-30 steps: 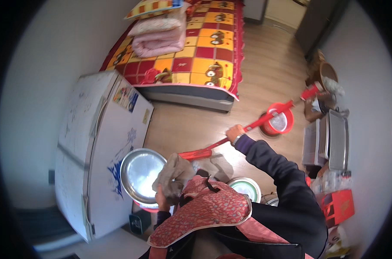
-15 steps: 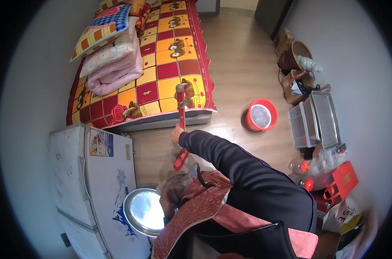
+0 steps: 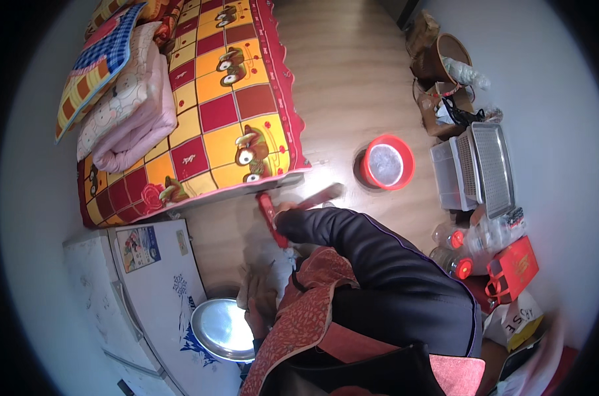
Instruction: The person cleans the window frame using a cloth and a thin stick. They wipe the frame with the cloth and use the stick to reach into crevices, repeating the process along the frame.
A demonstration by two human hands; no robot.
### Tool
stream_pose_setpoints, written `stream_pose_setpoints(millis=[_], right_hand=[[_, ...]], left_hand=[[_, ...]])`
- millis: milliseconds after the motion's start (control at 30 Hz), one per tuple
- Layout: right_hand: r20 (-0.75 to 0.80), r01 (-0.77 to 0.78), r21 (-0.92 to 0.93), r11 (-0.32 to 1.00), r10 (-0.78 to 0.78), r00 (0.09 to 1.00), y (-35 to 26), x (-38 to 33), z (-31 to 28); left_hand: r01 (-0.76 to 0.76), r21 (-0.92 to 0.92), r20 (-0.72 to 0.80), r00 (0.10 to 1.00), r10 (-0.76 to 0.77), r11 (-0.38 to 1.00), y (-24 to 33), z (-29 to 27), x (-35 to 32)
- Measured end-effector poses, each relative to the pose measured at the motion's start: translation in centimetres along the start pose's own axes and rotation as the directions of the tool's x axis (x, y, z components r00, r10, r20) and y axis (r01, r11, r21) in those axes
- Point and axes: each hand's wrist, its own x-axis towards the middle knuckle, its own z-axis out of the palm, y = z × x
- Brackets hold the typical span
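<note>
My right hand [image 3: 285, 210] is closed round a long red thing [image 3: 268, 214] over the floor near the bed's foot. A blurred bar [image 3: 322, 196] with a paler end angles off from it to the right; its exact kind does not show. Low on the left, my left hand [image 3: 258, 320] is at the right rim of a shiny round metal basin [image 3: 219, 330] beside the fridge, its fingers partly hidden. Just above that hand is a blurred greyish-brown shape [image 3: 254, 284]. Part of my patterned red apron [image 3: 306, 303] hangs between the arms.
A red bucket [image 3: 405, 165] with a pale inside stands on the wooden floor. The bed [image 3: 207, 142] lies at the far left, a white fridge [image 3: 154, 290] nearer. Along the right wall are grey trays [image 3: 494, 168], red-lidded jars [image 3: 455, 264] and a red bag [image 3: 514, 267].
My right hand has turned the red thing: its pale-ended bar pointed up over the bed and now points right, above the floor. The view has shifted. My left hand stays beside the basin.
</note>
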Motion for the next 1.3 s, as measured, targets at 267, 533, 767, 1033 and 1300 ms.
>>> stream_pose_setpoints(millis=[267,533,767,1033,1300], right_hand=[[-0.704,0.661,-0.021,0.750,-0.481,0.523,0.9,-1.2,-13.5],[-0.729,0.773,0.514,0.371,-0.286,0.622,15.3,-4.3,-12.1],[0.181,-0.323,0.805,0.498,0.313,0.932,33.4,2.1,25.1],[0.248,-0.567,0.472,0.675,0.515,0.820,47.5,4.0,39.5],[0.146,-0.665,0.207,0.717,0.650,0.746,52.3,12.7,45.4]], left_hand=[[-0.122,0.535,0.182,0.983,0.026,0.836,7.6,20.4,-0.2],[0.226,0.780,-0.205,0.973,-0.102,0.584,-1.5,16.5,4.2],[0.143,0.912,-0.076,0.980,-0.185,0.383,-2.2,17.5,13.2],[-0.048,0.997,0.051,0.997,0.056,-0.065,-4.4,26.9,24.7],[-0.027,0.958,0.073,0.985,-0.153,0.284,-5.9,21.8,30.4]])
